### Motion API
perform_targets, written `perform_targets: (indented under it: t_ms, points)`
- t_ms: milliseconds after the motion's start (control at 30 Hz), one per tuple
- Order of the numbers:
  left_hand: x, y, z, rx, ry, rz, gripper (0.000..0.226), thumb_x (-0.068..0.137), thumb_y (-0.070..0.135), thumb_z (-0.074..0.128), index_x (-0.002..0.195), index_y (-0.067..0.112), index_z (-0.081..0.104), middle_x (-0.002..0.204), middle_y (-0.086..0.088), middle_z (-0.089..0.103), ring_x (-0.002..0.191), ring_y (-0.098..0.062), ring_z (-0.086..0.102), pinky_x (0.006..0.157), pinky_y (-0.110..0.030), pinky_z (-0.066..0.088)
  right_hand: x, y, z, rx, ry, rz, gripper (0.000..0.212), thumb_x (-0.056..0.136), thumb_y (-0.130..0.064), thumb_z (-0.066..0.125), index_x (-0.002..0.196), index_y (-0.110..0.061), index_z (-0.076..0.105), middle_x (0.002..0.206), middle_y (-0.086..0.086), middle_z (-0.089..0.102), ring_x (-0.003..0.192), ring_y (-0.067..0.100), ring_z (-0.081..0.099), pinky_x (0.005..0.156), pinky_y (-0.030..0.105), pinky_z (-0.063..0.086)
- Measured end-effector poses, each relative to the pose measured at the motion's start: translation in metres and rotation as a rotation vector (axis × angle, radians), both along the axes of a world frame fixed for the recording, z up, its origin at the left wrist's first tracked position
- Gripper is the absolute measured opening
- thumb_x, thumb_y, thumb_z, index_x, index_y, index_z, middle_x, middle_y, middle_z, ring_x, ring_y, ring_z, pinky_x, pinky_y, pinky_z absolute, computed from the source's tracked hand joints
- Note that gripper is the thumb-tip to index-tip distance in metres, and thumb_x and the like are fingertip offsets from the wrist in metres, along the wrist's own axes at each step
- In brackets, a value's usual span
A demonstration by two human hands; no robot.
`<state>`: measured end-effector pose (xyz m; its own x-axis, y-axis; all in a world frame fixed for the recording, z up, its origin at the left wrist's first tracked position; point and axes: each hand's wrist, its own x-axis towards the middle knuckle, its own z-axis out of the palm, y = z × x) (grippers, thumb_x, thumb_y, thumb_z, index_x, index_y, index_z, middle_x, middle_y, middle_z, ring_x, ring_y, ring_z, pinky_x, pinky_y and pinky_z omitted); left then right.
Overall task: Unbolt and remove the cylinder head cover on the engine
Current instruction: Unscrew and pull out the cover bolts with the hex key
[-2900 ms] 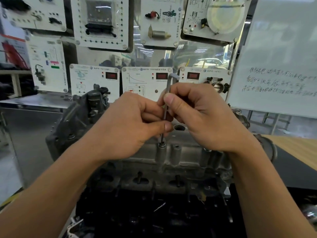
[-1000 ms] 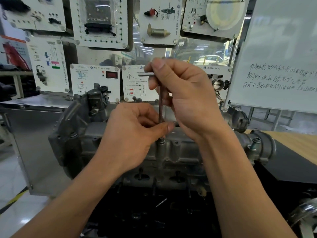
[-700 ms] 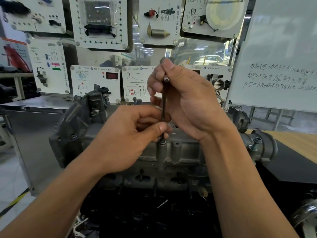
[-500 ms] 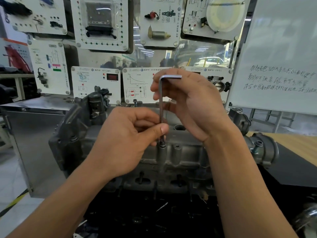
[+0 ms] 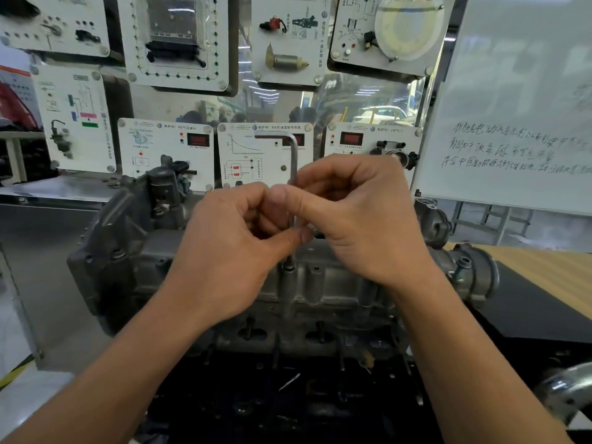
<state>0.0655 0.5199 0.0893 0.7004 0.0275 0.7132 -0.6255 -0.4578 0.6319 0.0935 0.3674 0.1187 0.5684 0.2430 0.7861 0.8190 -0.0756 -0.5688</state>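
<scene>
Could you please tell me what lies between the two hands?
Head view: the upright hex key, its shaft pinched by left hand and right hand.

Automotive training workshop, wall trainer panels (image 5: 166,153), engine (image 5: 320,283), whiteboard (image 5: 519,100)

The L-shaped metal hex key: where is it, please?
Head view, centre: hex key upright, pinched by left hand and right hand, tip in grey engine bolt.

grey engine (image 5: 323,283), silver hex key (image 5: 293,149), white whiteboard (image 5: 512,91).
</scene>
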Motion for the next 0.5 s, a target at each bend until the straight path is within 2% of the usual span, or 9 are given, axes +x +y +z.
perform_targets:
  t_ms: [67,133,233,267,333,367,400,500]
  points:
    - [-0.002,0.000,0.003,0.027,0.015,-0.002,0.023,0.071,0.027,0.080,0.078,0.009,0.067,0.068,-0.011,0.066,0.064,-0.033,0.063,0.062,-0.048,0.057,0.001,0.003,-0.002,0.007,-0.008,-0.004,0.014,0.079,-0.012,0.082,0.075,-0.004,0.072,0.066,0.006,0.071,0.057,0.008,0.064,0.056,0.019,0.052]
    - [-0.006,0.003,0.007,0.112,0.030,0.042,0.023,0.072,0.035,0.078,0.080,0.014,0.070,0.070,-0.002,0.069,0.066,-0.022,0.066,0.065,-0.044,0.058,0.002,0.004,-0.002,-0.023,-0.028,0.008,0.015,0.083,-0.011,0.078,0.076,-0.001,0.071,0.068,0.009,0.070,0.059,0.012,0.063,0.058,0.021,0.052]
    - [-0.012,0.009,0.018,0.337,0.003,0.171,0.027,0.075,0.053,0.068,0.088,0.031,0.074,0.081,0.019,0.072,0.082,0.006,0.065,0.073,-0.017,0.050,0.005,0.003,0.001,-0.064,-0.039,0.040,0.017,0.086,-0.012,0.075,0.078,0.003,0.070,0.069,0.018,0.066,0.059,0.022,0.058,0.059,0.023,0.050]
    - [-0.013,0.011,0.023,0.398,0.005,0.175,0.028,0.077,0.056,0.064,0.091,0.033,0.074,0.084,0.022,0.072,0.085,0.008,0.064,0.075,-0.015,0.048,0.007,0.001,0.003,-0.081,-0.038,0.054,0.018,0.086,-0.012,0.074,0.079,0.003,0.070,0.067,0.022,0.063,0.058,0.020,0.053,0.059,0.024,0.047]
    - [-0.011,0.014,0.031,0.479,0.105,0.047,0.027,0.083,0.051,0.061,0.094,0.031,0.076,0.088,0.015,0.075,0.086,0.001,0.068,0.079,-0.026,0.055,0.009,-0.003,0.006,-0.128,-0.032,0.093,0.014,0.088,-0.012,0.071,0.079,-0.001,0.072,0.062,0.022,0.055,0.057,0.013,0.047,0.057,0.022,0.042]
    - [-0.009,0.016,0.034,0.506,0.165,-0.041,0.026,0.086,0.046,0.061,0.096,0.029,0.077,0.089,0.009,0.077,0.087,-0.007,0.071,0.083,-0.034,0.057,0.011,-0.006,0.007,-0.152,-0.030,0.113,0.012,0.090,-0.012,0.069,0.082,-0.003,0.073,0.062,0.017,0.055,0.058,0.011,0.048,0.058,0.021,0.042]
    - [-0.006,0.017,0.037,0.512,0.206,-0.112,0.024,0.088,0.041,0.062,0.098,0.026,0.077,0.089,0.005,0.077,0.087,-0.013,0.072,0.085,-0.035,0.057,0.013,-0.008,0.008,-0.172,-0.029,0.132,0.012,0.091,-0.011,0.067,0.086,-0.004,0.074,0.064,0.012,0.059,0.059,0.012,0.052,0.059,0.022,0.045]
    - [-0.003,0.022,0.039,0.446,0.243,-0.247,0.018,0.094,0.023,0.061,0.102,0.020,0.077,0.091,0.014,0.077,0.093,0.000,0.071,0.088,-0.012,0.051,0.015,-0.012,0.009,-0.197,-0.011,0.228,0.016,0.095,-0.007,0.059,0.099,-0.002,0.073,0.070,0.001,0.065,0.063,0.026,0.059,0.063,0.027,0.052]
